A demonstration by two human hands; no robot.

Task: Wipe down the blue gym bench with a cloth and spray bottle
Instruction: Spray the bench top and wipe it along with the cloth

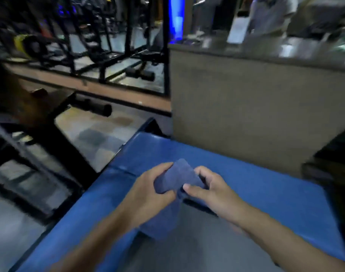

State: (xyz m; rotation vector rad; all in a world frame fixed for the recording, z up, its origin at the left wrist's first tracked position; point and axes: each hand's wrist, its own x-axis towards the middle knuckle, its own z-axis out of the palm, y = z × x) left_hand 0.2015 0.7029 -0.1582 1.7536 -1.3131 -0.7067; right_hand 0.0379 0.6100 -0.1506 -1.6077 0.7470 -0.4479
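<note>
The blue gym bench (pixel 266 185) fills the lower half of the head view, running from bottom left toward the far right. Above its middle I hold a dark blue cloth (pixel 177 177) in both hands. My left hand (pixel 148 189) grips the cloth's left side, and my right hand (pixel 211 189) pinches its right edge with thumb and fingers. The cloth's lower part (pixel 163 222) hangs down between my forearms. No spray bottle is in sight. The picture is blurred by motion.
A grey counter (pixel 256 107) stands right behind the bench, with a person (pixel 271 14) behind it. Black machine frames (pixel 40 134) stand close on the left over tiled floor (pixel 101 134). A mirror wall (pixel 108 46) shows more equipment. A dark object (pixel 336 165) sits at the right edge.
</note>
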